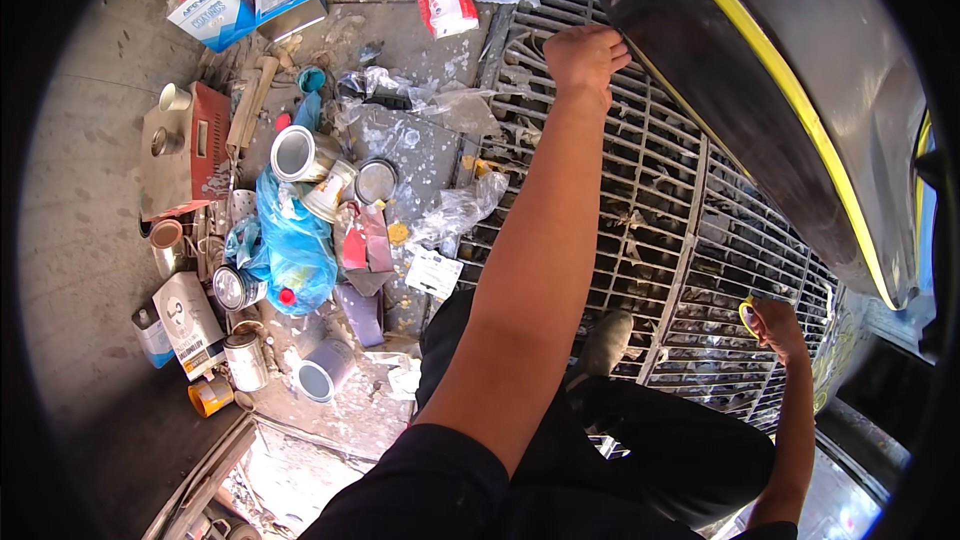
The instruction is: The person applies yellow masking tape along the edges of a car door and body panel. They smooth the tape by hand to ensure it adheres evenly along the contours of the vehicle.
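My left arm stretches forward to the lower edge of a dark vehicle body panel (735, 90). There my left hand (583, 62) is closed, its fingertips against that edge; whatever they pinch is too small to make out. A thin yellowish line runs along the edge away from these fingers. Lower and to the right, my right hand (780, 330) grips a roll of yellow masking tape (747, 318), held apart from the panel above the floor grating. A wide yellow tape strip (835, 155) follows the curve of the panel.
Metal floor grating (690, 200) lies beneath me, with my shoe (606, 342) on it. Cluttering the floor at left are paint cans (293, 152), a blue plastic bag (298, 255), a red box (208, 145), rectangular tins (212, 12) and crumpled clear plastic (465, 208).
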A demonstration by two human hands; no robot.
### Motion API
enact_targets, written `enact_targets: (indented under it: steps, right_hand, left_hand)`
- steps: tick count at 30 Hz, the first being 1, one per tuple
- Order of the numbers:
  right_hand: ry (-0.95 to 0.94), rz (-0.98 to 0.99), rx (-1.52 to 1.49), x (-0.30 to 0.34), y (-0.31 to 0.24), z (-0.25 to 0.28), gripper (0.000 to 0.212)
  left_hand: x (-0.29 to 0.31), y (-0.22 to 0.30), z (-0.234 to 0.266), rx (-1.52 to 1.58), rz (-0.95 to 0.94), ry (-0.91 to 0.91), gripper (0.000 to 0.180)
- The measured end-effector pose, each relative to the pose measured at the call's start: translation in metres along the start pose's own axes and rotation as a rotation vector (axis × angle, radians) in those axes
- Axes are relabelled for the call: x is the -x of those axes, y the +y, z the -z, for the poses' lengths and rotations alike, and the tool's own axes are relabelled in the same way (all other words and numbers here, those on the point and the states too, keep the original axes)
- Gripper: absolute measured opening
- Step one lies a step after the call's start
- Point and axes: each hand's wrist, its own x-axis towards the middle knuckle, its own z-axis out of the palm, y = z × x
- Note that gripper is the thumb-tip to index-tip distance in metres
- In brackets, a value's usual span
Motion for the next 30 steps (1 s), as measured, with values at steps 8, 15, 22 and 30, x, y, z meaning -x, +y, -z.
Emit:
enact_targets:
  steps: [8, 15, 22, 30]
  right_hand:
    - [0.0, 0.064, 0.03, -0.007, -0.001, 0.002, 0.052]
    - [-0.004, 0.059, 0.064, -0.005, 0.001, 0.003, 0.046]
    - [0.026, 0.038, 0.045, -0.002, -0.003, 0.003, 0.052]
    - [0.027, 0.039, 0.059, 0.005, -0.012, 0.007, 0.043]
  left_hand:
    - [-0.001, 0.002, 0.0, -0.042, 0.022, -0.007, 0.007]
    - [-0.005, 0.002, 0.007, -0.026, 0.042, -0.067, 0.008]
    - [-0.01, -0.001, 0.001, -0.019, -0.006, -0.039, 0.008]
    - [0.005, -0.005, -0.003, -0.075, -0.008, -0.02, 0.012]
